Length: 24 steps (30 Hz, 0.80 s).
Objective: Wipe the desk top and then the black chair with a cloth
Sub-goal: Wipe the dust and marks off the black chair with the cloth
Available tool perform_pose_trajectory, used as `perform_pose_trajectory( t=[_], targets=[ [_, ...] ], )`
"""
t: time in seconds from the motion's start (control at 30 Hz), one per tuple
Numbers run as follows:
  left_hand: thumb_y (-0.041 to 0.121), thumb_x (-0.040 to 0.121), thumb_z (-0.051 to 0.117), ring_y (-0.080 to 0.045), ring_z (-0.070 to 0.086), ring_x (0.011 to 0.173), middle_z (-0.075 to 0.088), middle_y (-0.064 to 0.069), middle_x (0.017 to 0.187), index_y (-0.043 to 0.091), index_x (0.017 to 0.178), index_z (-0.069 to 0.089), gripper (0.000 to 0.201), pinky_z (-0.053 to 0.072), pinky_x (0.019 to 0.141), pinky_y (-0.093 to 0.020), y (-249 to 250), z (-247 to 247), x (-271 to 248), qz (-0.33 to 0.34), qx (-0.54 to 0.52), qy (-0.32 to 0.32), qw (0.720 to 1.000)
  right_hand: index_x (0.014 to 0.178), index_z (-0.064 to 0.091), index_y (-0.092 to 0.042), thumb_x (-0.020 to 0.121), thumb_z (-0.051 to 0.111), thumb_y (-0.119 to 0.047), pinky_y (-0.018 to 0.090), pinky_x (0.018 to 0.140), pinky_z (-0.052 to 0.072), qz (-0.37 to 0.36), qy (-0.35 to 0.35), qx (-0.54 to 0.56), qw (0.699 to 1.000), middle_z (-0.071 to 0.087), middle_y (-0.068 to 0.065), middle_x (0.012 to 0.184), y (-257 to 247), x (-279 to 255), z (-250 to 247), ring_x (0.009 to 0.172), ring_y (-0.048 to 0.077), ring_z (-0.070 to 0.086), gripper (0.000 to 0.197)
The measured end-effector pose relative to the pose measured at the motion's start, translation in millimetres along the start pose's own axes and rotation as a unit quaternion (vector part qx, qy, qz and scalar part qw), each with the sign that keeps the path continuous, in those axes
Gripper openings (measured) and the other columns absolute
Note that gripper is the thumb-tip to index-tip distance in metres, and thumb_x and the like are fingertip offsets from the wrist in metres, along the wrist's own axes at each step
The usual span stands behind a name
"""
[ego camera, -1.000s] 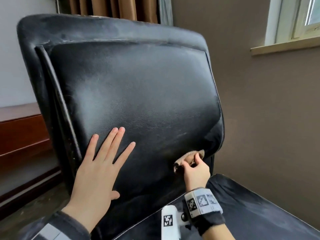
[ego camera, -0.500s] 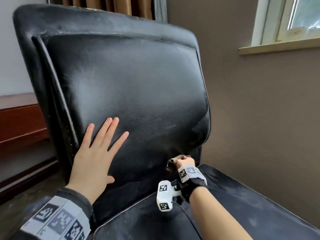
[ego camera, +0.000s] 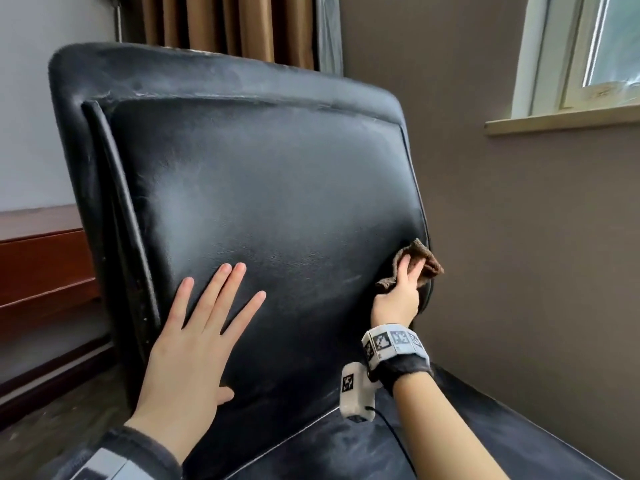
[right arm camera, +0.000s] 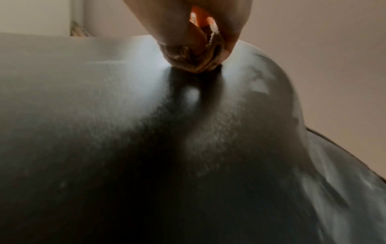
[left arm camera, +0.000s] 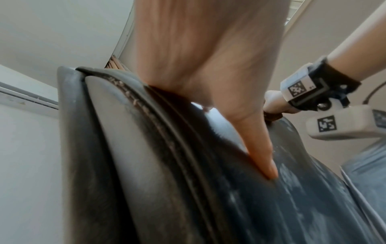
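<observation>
The black leather chair's backrest (ego camera: 263, 188) fills the head view, dusty along its top edge, with the seat (ego camera: 519, 434) at the lower right. My left hand (ego camera: 197, 327) lies flat on the lower left of the backrest, fingers straight and spread; in the left wrist view its thumb (left arm camera: 261, 148) presses the leather (left arm camera: 146, 165). My right hand (ego camera: 398, 296) grips a bunched brown cloth (ego camera: 427, 263) against the backrest's lower right edge. In the right wrist view the cloth (right arm camera: 194, 59) is squeezed between the fingers and touches the leather (right arm camera: 104, 115).
A brown wall (ego camera: 519, 254) stands close behind the chair on the right, under a window sill (ego camera: 561, 121). Brown curtains (ego camera: 228, 26) hang behind the backrest. A dark wooden desk (ego camera: 41, 271) sits at the left, with floor (ego camera: 52, 417) below it.
My right hand has moved the cloth up from the crease under the backrest to its lower right edge. The left hand stays flat on the backrest. The head view has shifted.
</observation>
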<state>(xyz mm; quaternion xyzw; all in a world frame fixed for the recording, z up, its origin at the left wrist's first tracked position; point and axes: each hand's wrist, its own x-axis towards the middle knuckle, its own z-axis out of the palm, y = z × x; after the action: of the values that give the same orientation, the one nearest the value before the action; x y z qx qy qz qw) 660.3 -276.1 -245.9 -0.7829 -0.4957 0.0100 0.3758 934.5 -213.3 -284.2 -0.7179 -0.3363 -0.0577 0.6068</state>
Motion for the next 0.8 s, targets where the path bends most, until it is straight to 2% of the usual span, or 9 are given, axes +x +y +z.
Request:
perform_pose_trajectory(
  t=[0.2,0.3,0.4,0.43,0.5,0.57,0.63,0.7,0.8],
  targets=[
    [0.069,0.080,0.050,-0.033,-0.045,0.128,-0.056,-0.022,0.130,0.019,0.129,-0.049,0.121,-0.026,0.102,-0.055,0.5,0.0,0.9,0.007,-0.014,0.005,1.000,0.148,0.023,-0.022,0.079,0.044,0.013,0.034,0.097,0.037,0.114,-0.024,0.026,0.993,0.008,0.001,0.158,35.4,-27.9,6.2,0.119,0.036,0.050,0.080],
    [0.069,0.080,0.050,-0.034,-0.045,0.128,-0.056,-0.022,0.130,0.019,0.130,-0.048,0.121,-0.027,0.101,-0.055,2.6,0.8,0.1,0.006,-0.021,0.016,1.000,0.145,0.032,-0.015,0.086,0.047,-0.001,0.032,0.097,0.037,0.217,-0.142,-0.002,0.966,0.042,0.015,0.143,69.6,-49.2,18.9,0.119,0.037,0.050,0.062],
    [0.069,0.078,0.052,-0.033,-0.045,0.129,-0.052,-0.022,0.134,0.021,0.133,-0.044,0.121,-0.030,0.100,-0.054,-1.3,3.1,-2.1,0.022,-0.040,0.040,0.998,0.134,0.049,-0.012,0.086,0.053,-0.004,0.026,0.089,0.037,0.276,-0.178,0.055,0.943,0.059,0.009,0.118,90.1,-56.4,31.9,0.108,0.023,0.055,0.049],
    [0.068,0.075,0.059,-0.033,-0.039,0.133,-0.045,-0.022,0.141,0.023,0.140,-0.035,0.123,-0.027,0.103,-0.055,-5.6,4.6,-3.0,0.038,-0.062,0.055,0.996,0.128,0.054,-0.007,0.085,0.054,-0.002,0.023,0.086,0.034,0.278,-0.160,0.092,0.943,0.057,0.005,0.107,88.8,-50.8,32.8,0.101,0.017,0.051,0.043],
    [0.060,0.054,0.081,-0.030,-0.005,0.146,-0.006,-0.021,0.156,0.021,0.151,0.013,0.125,-0.008,0.114,-0.052,-18.2,4.7,0.2,0.066,-0.116,0.087,0.987,0.112,0.064,0.000,0.083,0.055,0.003,0.022,0.084,0.033,0.262,-0.100,0.171,0.944,0.053,0.004,0.096,74.1,-34.5,25.3,0.094,0.015,0.047,0.030],
    [0.056,0.041,0.088,-0.027,0.021,0.142,0.025,-0.016,0.153,0.019,0.139,0.046,0.113,0.010,0.114,-0.045,-37.8,0.3,7.7,0.077,-0.139,0.151,0.976,0.111,0.066,-0.006,0.081,0.057,0.006,0.023,0.088,0.038,0.191,-0.067,0.211,0.956,0.059,0.006,0.100,41.6,-32.8,8.5,0.098,0.016,0.053,0.033],
    [0.053,0.045,0.087,-0.025,0.025,0.140,0.032,-0.016,0.150,0.018,0.134,0.053,0.102,0.013,0.111,-0.044,-65.7,-14.3,27.3,0.046,-0.128,0.212,0.968,0.130,0.055,-0.011,0.081,0.052,0.013,0.010,0.092,0.035,0.037,-0.104,0.228,0.967,0.054,0.000,0.125,2.2,-60.5,0.4,0.110,-0.001,0.050,0.054],
    [0.049,0.050,0.087,-0.025,0.024,0.141,0.032,-0.017,0.150,0.018,0.133,0.054,0.095,0.013,0.108,-0.046,-97.8,-43.0,51.8,-0.018,-0.120,0.263,0.957,0.139,0.042,-0.013,0.073,0.042,0.022,-0.006,0.090,0.025,-0.157,-0.155,0.177,0.959,0.032,-0.002,0.147,-30.1,-112.7,7.6,0.120,-0.020,0.030,0.075],
    [0.054,0.064,0.077,-0.019,0.004,0.146,0.014,-0.011,0.157,0.026,0.145,0.035,0.095,0.006,0.112,-0.041,-146.5,-85.5,75.8,-0.095,-0.110,0.247,0.958,0.146,0.030,-0.024,0.051,0.042,0.022,-0.004,0.096,0.022,-0.323,-0.152,0.073,0.931,0.028,0.006,0.151,-18.0,-136.0,30.1,0.124,-0.007,0.035,0.106]
  ],
)
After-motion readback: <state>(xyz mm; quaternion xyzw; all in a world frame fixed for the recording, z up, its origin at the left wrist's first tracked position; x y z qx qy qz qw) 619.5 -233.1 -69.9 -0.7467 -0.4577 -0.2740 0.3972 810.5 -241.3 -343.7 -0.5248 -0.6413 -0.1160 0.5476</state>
